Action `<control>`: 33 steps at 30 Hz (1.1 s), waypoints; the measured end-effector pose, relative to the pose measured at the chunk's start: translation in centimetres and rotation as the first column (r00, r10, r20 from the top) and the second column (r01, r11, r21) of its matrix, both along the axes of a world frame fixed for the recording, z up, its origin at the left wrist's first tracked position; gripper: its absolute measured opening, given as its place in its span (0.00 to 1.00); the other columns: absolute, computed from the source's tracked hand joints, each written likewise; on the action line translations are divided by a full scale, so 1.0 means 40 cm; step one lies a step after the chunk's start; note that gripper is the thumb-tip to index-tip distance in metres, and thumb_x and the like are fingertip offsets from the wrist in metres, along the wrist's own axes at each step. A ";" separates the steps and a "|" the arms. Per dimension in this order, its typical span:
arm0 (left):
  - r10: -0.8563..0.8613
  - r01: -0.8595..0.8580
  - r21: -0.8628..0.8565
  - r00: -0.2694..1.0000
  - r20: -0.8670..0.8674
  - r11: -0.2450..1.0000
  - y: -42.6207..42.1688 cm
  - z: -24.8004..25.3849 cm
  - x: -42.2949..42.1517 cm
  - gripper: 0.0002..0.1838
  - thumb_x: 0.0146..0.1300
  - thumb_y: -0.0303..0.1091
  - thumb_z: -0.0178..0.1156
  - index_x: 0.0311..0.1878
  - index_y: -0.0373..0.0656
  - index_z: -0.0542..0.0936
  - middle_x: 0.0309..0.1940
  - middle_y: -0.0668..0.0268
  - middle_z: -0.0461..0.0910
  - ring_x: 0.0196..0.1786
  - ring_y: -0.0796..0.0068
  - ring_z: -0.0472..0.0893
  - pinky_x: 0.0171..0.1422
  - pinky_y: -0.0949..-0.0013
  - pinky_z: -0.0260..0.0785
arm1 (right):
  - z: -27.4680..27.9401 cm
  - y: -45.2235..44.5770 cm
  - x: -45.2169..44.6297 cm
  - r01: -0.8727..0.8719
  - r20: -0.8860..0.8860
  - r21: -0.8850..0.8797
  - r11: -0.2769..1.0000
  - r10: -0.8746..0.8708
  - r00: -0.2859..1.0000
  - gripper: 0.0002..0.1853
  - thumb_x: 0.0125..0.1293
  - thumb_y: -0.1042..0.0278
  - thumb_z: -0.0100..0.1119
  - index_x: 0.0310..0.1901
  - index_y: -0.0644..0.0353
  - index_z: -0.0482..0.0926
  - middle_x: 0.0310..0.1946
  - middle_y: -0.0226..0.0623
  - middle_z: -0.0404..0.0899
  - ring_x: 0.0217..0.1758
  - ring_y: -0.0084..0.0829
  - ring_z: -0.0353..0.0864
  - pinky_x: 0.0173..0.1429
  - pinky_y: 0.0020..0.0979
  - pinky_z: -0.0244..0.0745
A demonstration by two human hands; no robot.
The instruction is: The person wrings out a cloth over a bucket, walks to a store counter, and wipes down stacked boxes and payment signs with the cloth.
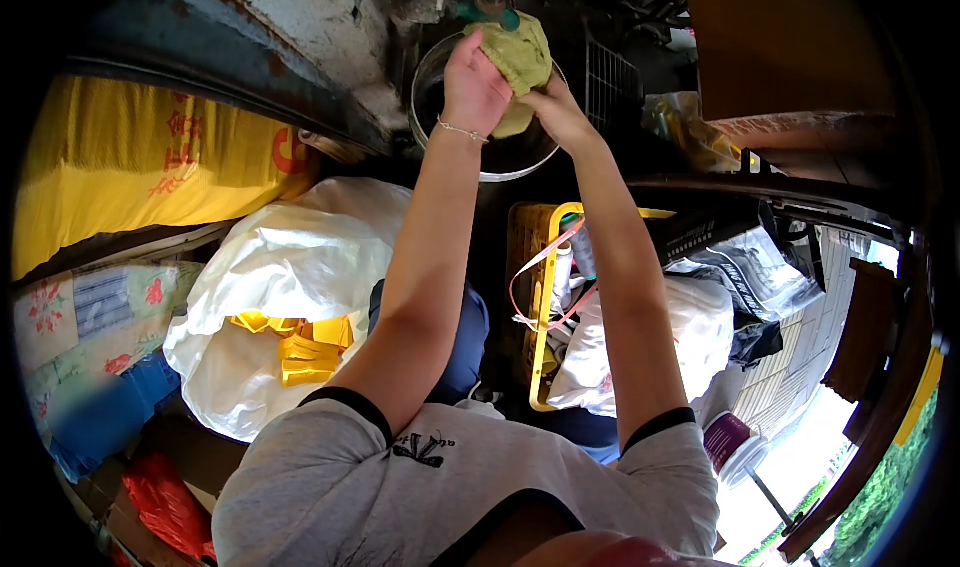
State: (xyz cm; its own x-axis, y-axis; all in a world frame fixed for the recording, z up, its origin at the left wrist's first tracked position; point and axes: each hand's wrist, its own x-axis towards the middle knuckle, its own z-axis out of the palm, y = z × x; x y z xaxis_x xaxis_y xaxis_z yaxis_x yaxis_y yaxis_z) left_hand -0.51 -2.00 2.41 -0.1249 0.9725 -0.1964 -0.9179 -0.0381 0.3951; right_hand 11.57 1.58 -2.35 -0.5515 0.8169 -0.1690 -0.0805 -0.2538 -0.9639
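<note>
A yellow-green cloth (518,55) is bunched up between my hands under a tap (488,9) with a green fitting. My left hand (476,87), with a thin bracelet at the wrist, presses against the cloth's left side, its fingers partly behind it. Lower right, my right hand (558,109) grips the cloth's edge. Below both hands stands a round metal basin (424,79), and part of the cloth hangs down into it. What lies at the basin's bottom is dark and hard to make out.
A white sack (290,262) with yellow pieces stands at the left, below a yellow printed sheet (130,167). On the right are a yellow crate (545,317) with bottles and a pink strap, a white bag (700,327), and a wire rack (610,82).
</note>
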 end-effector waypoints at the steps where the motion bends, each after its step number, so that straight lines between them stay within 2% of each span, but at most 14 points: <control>1: 0.036 -0.035 -0.009 0.998 0.050 0.999 0.001 -0.006 0.003 0.23 0.64 0.44 0.43 0.55 0.37 0.66 0.56 0.60 0.68 0.61 0.62 0.65 0.66 0.60 0.52 | 0.000 -0.005 0.006 0.024 -0.165 -0.231 0.973 -0.063 0.984 0.33 0.52 0.71 0.56 0.61 0.63 0.57 0.57 0.39 0.65 0.61 0.31 0.63 0.64 0.31 0.55; 5: -0.020 0.013 0.063 0.994 0.109 0.998 0.008 -0.023 -0.005 0.22 0.64 0.45 0.41 0.53 0.39 0.68 0.54 0.63 0.70 0.56 0.65 0.68 0.62 0.64 0.57 | 0.020 0.006 0.022 -0.180 -0.546 -0.511 0.841 -0.156 0.823 0.29 0.56 0.68 0.55 0.60 0.62 0.60 0.58 0.37 0.65 0.61 0.32 0.63 0.65 0.31 0.54; 8: -0.064 0.056 0.080 0.992 0.104 0.995 0.005 -0.024 -0.013 0.22 0.64 0.46 0.42 0.51 0.39 0.69 0.52 0.63 0.71 0.55 0.66 0.69 0.61 0.64 0.58 | 0.034 -0.003 -0.021 0.056 0.015 0.032 0.998 -0.057 0.998 0.29 0.53 0.61 0.64 0.54 0.65 0.66 0.48 0.37 0.73 0.52 0.26 0.71 0.57 0.26 0.63; 12: 0.032 -0.069 -0.201 0.982 -0.184 0.977 0.011 -0.033 -0.068 0.23 0.62 0.48 0.46 0.49 0.38 0.70 0.48 0.62 0.73 0.50 0.68 0.72 0.55 0.67 0.64 | 0.081 0.033 -0.015 0.118 0.209 0.182 0.976 -0.156 0.965 0.17 0.52 0.65 0.65 0.43 0.63 0.76 0.44 0.35 0.76 0.45 0.23 0.73 0.52 0.25 0.67; 14: -0.297 -0.012 -0.441 0.724 -0.623 0.897 0.003 -0.060 -0.110 0.21 0.62 0.46 0.47 0.47 0.37 0.72 0.45 0.61 0.75 0.44 0.67 0.75 0.49 0.68 0.67 | 0.093 0.051 0.004 0.173 0.201 0.184 0.968 -0.209 0.957 0.14 0.51 0.68 0.64 0.38 0.64 0.77 0.40 0.35 0.77 0.42 0.22 0.74 0.49 0.25 0.69; 16: -0.354 0.001 -0.432 0.574 -0.739 0.902 -0.007 -0.047 -0.116 0.25 0.56 0.50 0.56 0.45 0.35 0.72 0.42 0.60 0.76 0.41 0.66 0.76 0.46 0.69 0.69 | 0.079 0.081 0.031 0.170 0.238 0.656 0.736 -0.414 0.879 0.15 0.49 0.70 0.63 0.40 0.64 0.76 0.34 0.36 0.78 0.38 0.22 0.75 0.46 0.23 0.70; 18: -0.178 -0.175 -0.177 0.012 -0.984 0.969 -0.025 -0.006 -0.093 0.34 0.47 0.53 0.66 0.47 0.34 0.71 0.44 0.58 0.75 0.48 0.67 0.74 0.55 0.69 0.65 | 0.097 0.095 0.039 0.185 0.182 0.699 0.691 -0.421 0.888 0.15 0.50 0.71 0.60 0.40 0.66 0.74 0.34 0.37 0.76 0.39 0.23 0.73 0.45 0.24 0.69; 19: 0.012 -0.117 -0.002 0.115 -0.993 0.993 -0.019 -0.031 -0.080 0.44 0.36 0.48 0.74 0.53 0.32 0.65 0.46 0.56 0.73 0.49 0.68 0.73 0.56 0.70 0.64 | 0.126 0.089 0.041 0.138 0.232 0.517 0.845 -0.294 0.927 0.14 0.51 0.71 0.58 0.40 0.66 0.73 0.35 0.37 0.75 0.41 0.23 0.72 0.46 0.25 0.68; 20: 0.011 -0.011 0.011 -0.028 -1.000 1.000 -0.020 -0.055 -0.081 0.54 0.34 0.45 0.76 0.61 0.32 0.55 0.54 0.53 0.67 0.56 0.66 0.68 0.61 0.68 0.60 | 0.149 0.082 0.039 0.073 0.250 0.309 0.948 -0.155 0.956 0.14 0.51 0.71 0.57 0.40 0.66 0.72 0.36 0.37 0.74 0.43 0.24 0.71 0.47 0.27 0.67; 23: 0.095 0.082 0.081 -0.182 -0.979 0.993 -0.019 -0.084 -0.033 0.66 0.29 0.47 0.76 0.65 0.30 0.42 0.63 0.46 0.53 0.66 0.55 0.56 0.68 0.64 0.50 | 0.168 0.075 0.036 0.134 0.118 0.190 0.973 -0.158 0.980 0.15 0.51 0.71 0.53 0.42 0.63 0.69 0.38 0.36 0.72 0.44 0.26 0.69 0.48 0.27 0.65; 26: 0.124 0.183 0.125 0.015 -0.992 0.975 -0.025 -0.067 -0.009 0.67 0.27 0.47 0.77 0.65 0.32 0.41 0.64 0.47 0.53 0.67 0.54 0.55 0.68 0.63 0.50 | 0.164 0.054 0.017 0.196 0.027 0.054 0.979 -0.198 0.980 0.18 0.50 0.72 0.52 0.46 0.60 0.67 0.41 0.36 0.70 0.45 0.28 0.68 0.50 0.26 0.64; 28: 0.132 0.144 0.134 0.023 -0.991 0.980 -0.026 -0.086 -0.002 0.60 0.32 0.43 0.75 0.64 0.34 0.46 0.58 0.47 0.64 0.61 0.53 0.65 0.63 0.63 0.59 | 0.168 0.035 -0.015 0.246 -0.206 -0.014 0.969 -0.243 0.948 0.20 0.50 0.72 0.50 0.48 0.58 0.67 0.42 0.36 0.69 0.47 0.30 0.68 0.53 0.28 0.63; 32: -0.075 0.165 -0.053 0.131 -0.988 0.985 -0.009 -0.149 -0.005 0.34 0.43 0.28 0.66 0.56 0.38 0.65 0.48 0.60 0.74 0.50 0.67 0.74 0.53 0.70 0.66 | 0.130 0.047 -0.042 0.293 -0.424 -0.232 0.928 -0.368 0.828 0.23 0.52 0.77 0.43 0.53 0.57 0.66 0.43 0.37 0.69 0.48 0.32 0.69 0.56 0.30 0.65; 33: -0.162 0.151 -0.108 0.410 -0.898 0.983 -0.010 -0.153 0.003 0.30 0.46 0.30 0.63 0.55 0.38 0.67 0.49 0.60 0.73 0.51 0.65 0.74 0.54 0.67 0.66 | 0.122 0.048 -0.047 0.333 -0.440 -0.251 0.909 -0.414 0.797 0.22 0.54 0.77 0.41 0.53 0.57 0.67 0.43 0.38 0.69 0.47 0.34 0.70 0.55 0.32 0.67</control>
State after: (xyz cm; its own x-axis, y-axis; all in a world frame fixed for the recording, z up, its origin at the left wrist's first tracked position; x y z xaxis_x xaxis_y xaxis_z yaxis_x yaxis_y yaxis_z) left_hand -0.40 -2.38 -3.72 -0.0814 0.9937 -0.0771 -0.0264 0.0751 0.9968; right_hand 9.68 3.49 2.52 -0.2524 0.9616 -0.1081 -0.6342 -0.2487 -0.7321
